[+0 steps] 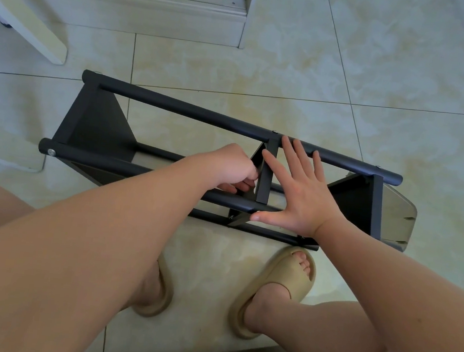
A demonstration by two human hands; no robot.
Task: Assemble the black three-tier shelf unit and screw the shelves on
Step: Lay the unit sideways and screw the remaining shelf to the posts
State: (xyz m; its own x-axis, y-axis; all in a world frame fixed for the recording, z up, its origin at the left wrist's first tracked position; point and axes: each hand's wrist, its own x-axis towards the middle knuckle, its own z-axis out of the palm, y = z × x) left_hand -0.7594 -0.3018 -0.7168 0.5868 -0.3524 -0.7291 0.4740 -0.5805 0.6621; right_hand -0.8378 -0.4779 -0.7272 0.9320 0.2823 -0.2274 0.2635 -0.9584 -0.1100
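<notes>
Three shelves show on the black shelf unit (189, 109), lying sideways on the tiled floor (267, 72). Left hand (234, 167) curls beside the middle shelf (265, 180) (fingertips hidden; whether they pinch anything, I cannot tell). Right hand (302, 190) spreads flat against it, beige slipper (283, 272) just beside the unit.

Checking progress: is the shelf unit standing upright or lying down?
Lying down: the shelf unit rests on its side, poles running along the floor, shelves on edge.

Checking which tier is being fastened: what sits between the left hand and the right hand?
The middle shelf, seen edge-on in the head view, stands between the left hand and the right hand.
</notes>
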